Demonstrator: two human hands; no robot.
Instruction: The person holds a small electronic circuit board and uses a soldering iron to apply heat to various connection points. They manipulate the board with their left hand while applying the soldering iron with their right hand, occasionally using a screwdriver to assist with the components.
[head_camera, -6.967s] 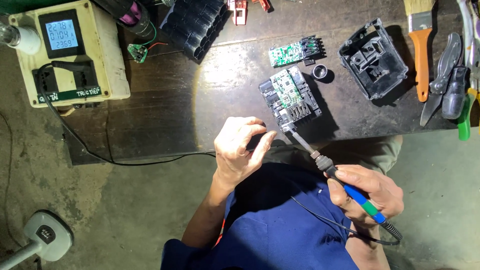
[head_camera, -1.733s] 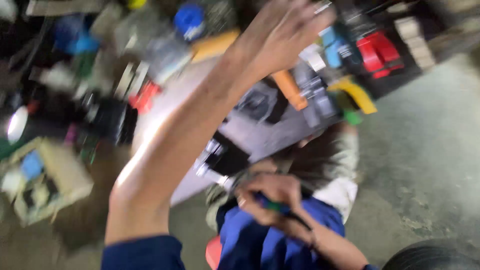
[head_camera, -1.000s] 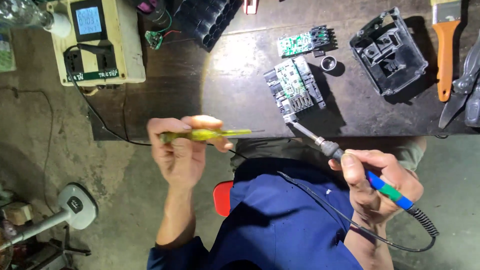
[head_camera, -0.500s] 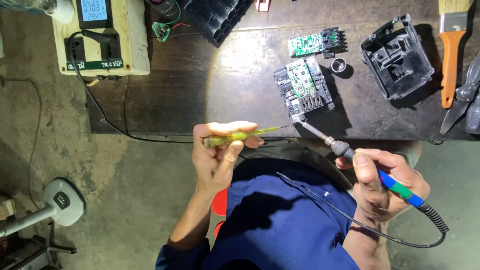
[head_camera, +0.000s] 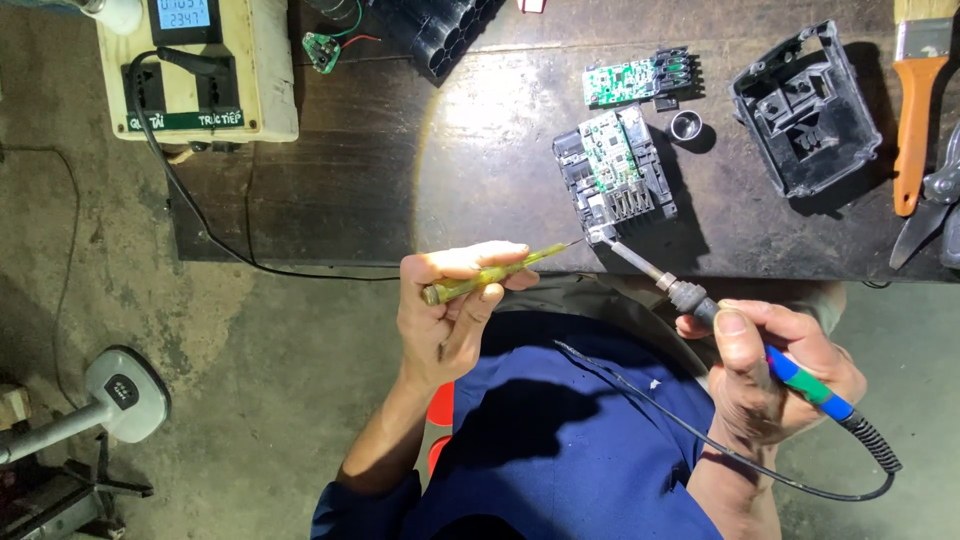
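My left hand (head_camera: 450, 315) grips a thin yellow-green tube of solder (head_camera: 490, 276), its fine tip reaching right toward the front edge of a black module with a green circuit board (head_camera: 612, 168). My right hand (head_camera: 770, 375) holds a soldering iron (head_camera: 700, 305) by its blue and green handle. The iron's metal tip touches the module's near corner, where the solder tip meets it. The iron's black cable (head_camera: 700, 440) loops across my blue clothing.
On the dark table (head_camera: 480, 170) lie a second green circuit board (head_camera: 635, 80), a small metal ring (head_camera: 685, 126), an empty black plastic housing (head_camera: 805, 110), an orange-handled brush (head_camera: 915, 110) and pliers (head_camera: 935, 205). A cream power unit with a display (head_camera: 195, 65) stands at the back left.
My left hand reached up and away, then came back holding the solder tube and moved it right to the module's corner. The iron tip has stayed at the board.
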